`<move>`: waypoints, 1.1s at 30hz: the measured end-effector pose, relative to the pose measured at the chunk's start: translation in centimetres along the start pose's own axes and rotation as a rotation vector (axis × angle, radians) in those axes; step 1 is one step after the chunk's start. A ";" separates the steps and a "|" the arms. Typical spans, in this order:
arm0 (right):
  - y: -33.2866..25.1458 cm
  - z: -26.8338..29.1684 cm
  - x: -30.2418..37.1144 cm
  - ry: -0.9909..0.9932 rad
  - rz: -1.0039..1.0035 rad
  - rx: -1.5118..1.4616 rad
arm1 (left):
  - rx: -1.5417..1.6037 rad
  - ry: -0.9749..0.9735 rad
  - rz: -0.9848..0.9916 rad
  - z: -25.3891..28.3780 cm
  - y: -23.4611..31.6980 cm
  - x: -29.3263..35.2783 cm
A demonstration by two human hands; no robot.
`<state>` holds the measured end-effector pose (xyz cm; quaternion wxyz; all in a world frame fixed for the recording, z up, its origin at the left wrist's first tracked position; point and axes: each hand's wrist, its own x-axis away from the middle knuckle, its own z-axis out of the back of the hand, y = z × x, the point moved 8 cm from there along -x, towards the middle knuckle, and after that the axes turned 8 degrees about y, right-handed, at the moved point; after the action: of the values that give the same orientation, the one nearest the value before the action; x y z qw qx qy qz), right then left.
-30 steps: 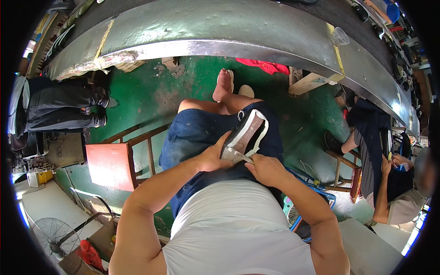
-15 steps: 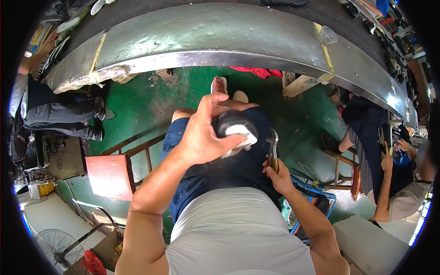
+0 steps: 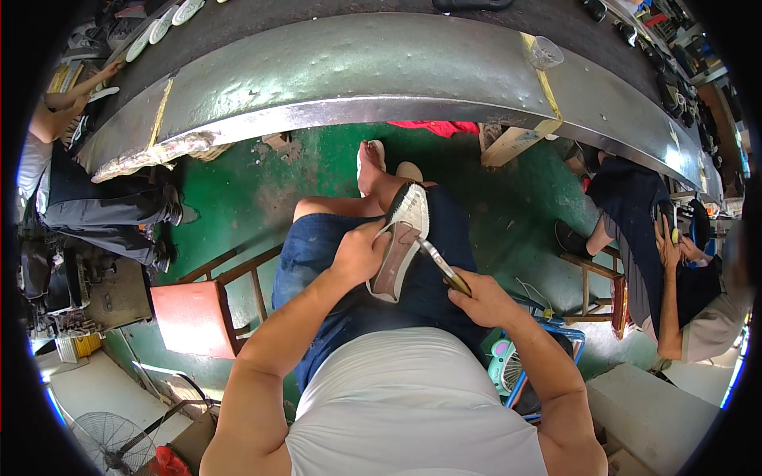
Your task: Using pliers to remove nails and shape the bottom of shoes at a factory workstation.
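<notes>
Over my lap, my left hand (image 3: 359, 252) is wrapped around the side of a shoe upper on a last (image 3: 392, 262). Its underside faces up, showing a brownish insole, a pale folded-in margin and a dark toe edge. My right hand (image 3: 484, 298) grips metal pliers (image 3: 436, 258) by the handle. Their tip meets the shoe's right edge near the forepart; whether the jaws are closed on the material cannot be made out.
Ahead runs a metal-edged workbench (image 3: 341, 71) with a clear plastic cup (image 3: 546, 53) on it. A red-topped stool (image 3: 193, 317) stands left, and a small green fan (image 3: 502, 366) lies by my right side. Co-workers sit at left (image 3: 99, 202) and right (image 3: 635, 222).
The shoe has come down toward my lap and turned from its toe end to its underside. My right hand has brought the pliers up and left against its edge.
</notes>
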<state>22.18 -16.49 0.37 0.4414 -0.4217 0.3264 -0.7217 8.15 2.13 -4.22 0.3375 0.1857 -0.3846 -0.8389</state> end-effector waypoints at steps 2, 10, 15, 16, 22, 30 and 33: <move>-0.1 -0.4 -0.9 -0.059 0.019 0.017 | -0.040 0.043 0.079 0.3 0.1 0.2; -0.5 -0.9 -4.2 -0.404 -0.373 -0.057 | -0.240 0.130 -0.021 0.6 3.0 0.7; -2.9 0.7 -5.9 -0.517 -0.452 -0.025 | -0.108 0.131 0.111 0.3 0.9 -0.2; -3.1 0.7 -6.6 -0.501 -0.302 0.264 | 0.067 0.204 0.263 0.5 -1.4 -0.5; -2.7 -3.0 -6.8 -0.184 -0.046 0.358 | 1.380 -0.148 0.802 -6.0 -5.5 1.6; 1.0 -6.6 -4.3 -0.169 -0.433 -0.142 | 1.309 -0.084 0.768 -5.4 -4.3 1.2; 3.4 -9.2 -3.7 -0.146 -0.493 -0.531 | 1.303 -0.053 0.769 -5.6 -4.2 1.2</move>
<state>16.14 -13.59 -7.63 0.1516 -0.6380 0.3587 -0.6644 8.74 0.35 -11.05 0.4190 0.1803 -0.8482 -0.2691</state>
